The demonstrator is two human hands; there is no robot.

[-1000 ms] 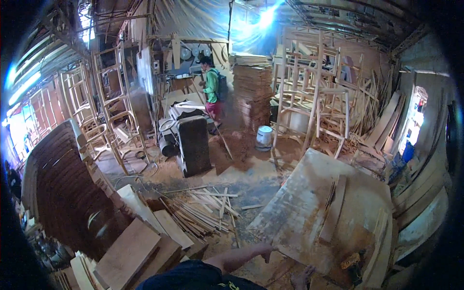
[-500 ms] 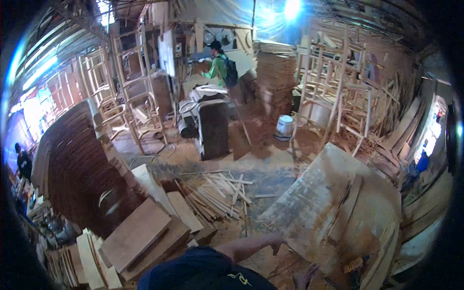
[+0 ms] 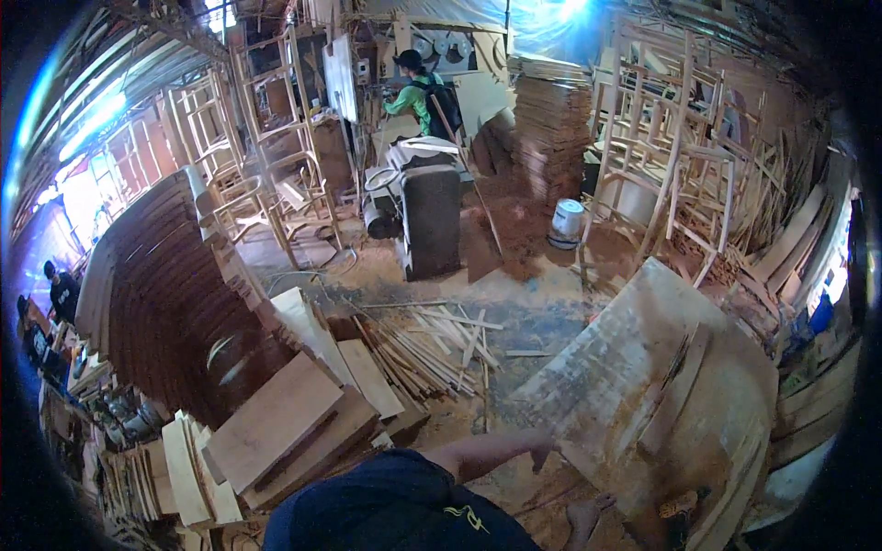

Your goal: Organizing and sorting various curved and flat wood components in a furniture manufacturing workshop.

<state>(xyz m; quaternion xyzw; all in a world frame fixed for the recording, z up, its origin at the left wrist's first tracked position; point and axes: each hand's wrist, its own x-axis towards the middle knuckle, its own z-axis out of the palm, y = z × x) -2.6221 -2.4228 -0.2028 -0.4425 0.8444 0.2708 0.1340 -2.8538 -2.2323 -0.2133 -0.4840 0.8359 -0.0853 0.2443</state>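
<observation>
My left arm reaches across the lower middle from a dark blue sleeve. My left hand [image 3: 540, 448] hangs beside the near-left edge of a large, dusty flat board [image 3: 588, 367], fingers pointing down and apart, with nothing visible in them. Lower and further right is my right hand [image 3: 586, 514], close to the board's lower edge. Its fingers look stretched out, and I see no held object. Whether either hand touches the board is unclear. A loose wood strip [image 3: 675, 390] lies on top of the board.
Cut planks [image 3: 276, 422] are piled at lower left, before a tall stack of curved panels [image 3: 175, 312]. Thin sticks [image 3: 423, 354] lie on the floor. Beyond stand a dark machine [image 3: 432, 220], a white bucket [image 3: 567, 220], chair frames [image 3: 652, 156] and a person in green [image 3: 418, 101].
The view has turned slightly left and down, so the scene sits further right. My right hand shows more fully, its fingers stretched out. A second person appears at far left.
</observation>
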